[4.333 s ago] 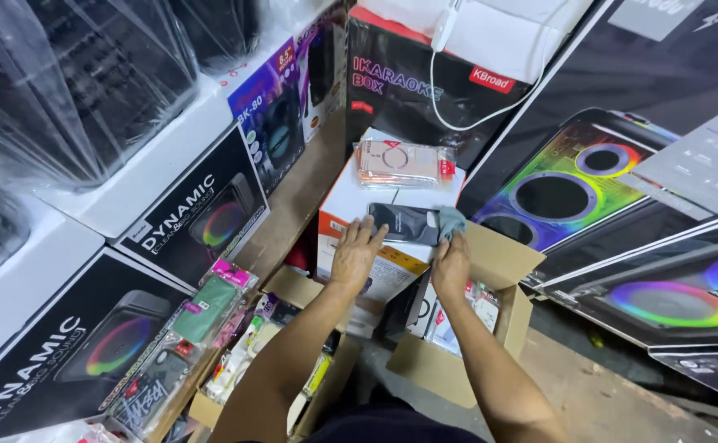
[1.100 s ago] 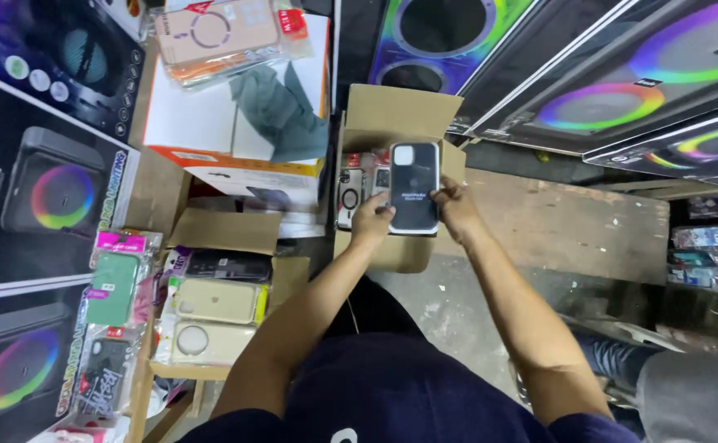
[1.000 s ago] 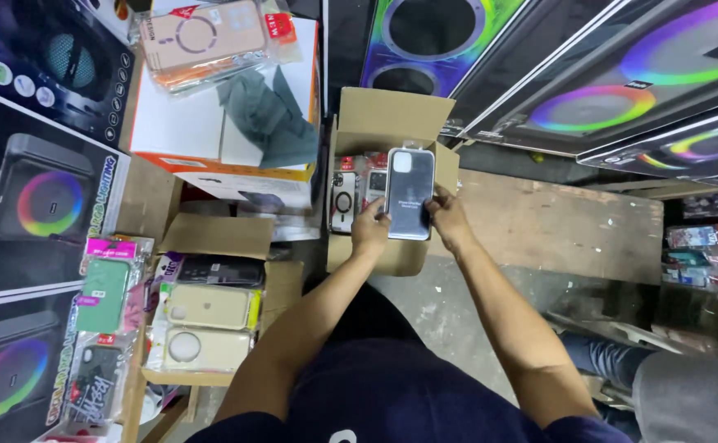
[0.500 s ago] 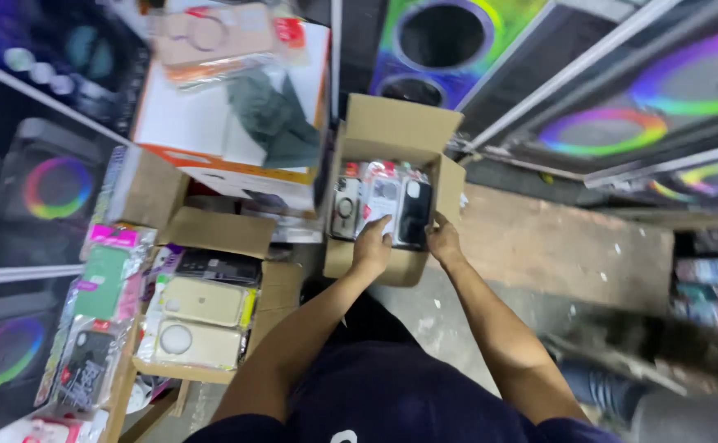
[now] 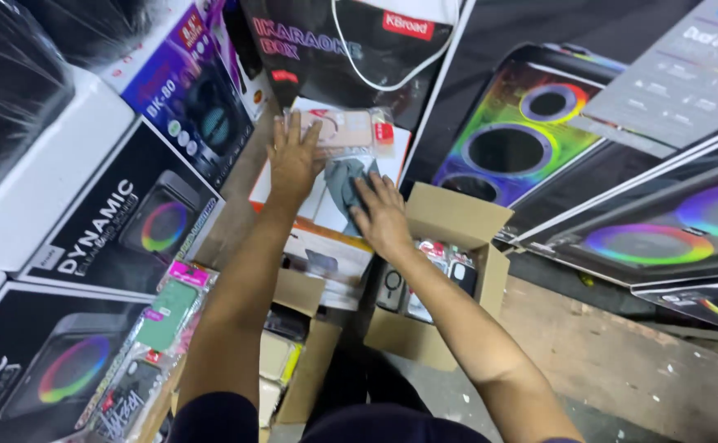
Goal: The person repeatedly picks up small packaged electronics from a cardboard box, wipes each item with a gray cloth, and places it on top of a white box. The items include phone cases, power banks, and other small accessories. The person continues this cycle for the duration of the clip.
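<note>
hands work on top of a white box (image 5: 326, 209): left hand (image 5: 293, 156) lies spread flat on a pink packaged phone case (image 5: 351, 131), pinning it. right hand (image 5: 382, 215) grips a grey cloth (image 5: 344, 184), above the open cardboard carton (image 5: 457, 221) of cases.

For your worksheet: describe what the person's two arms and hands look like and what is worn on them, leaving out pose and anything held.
Both arms are bare from just above the elbow down to the fingers. The left hand and right hand wear no gloves, and no rings, watch or bracelets can be seen. Short dark navy sleeves show at the bottom edge of the picture. No markings are visible on either forearm.
</note>
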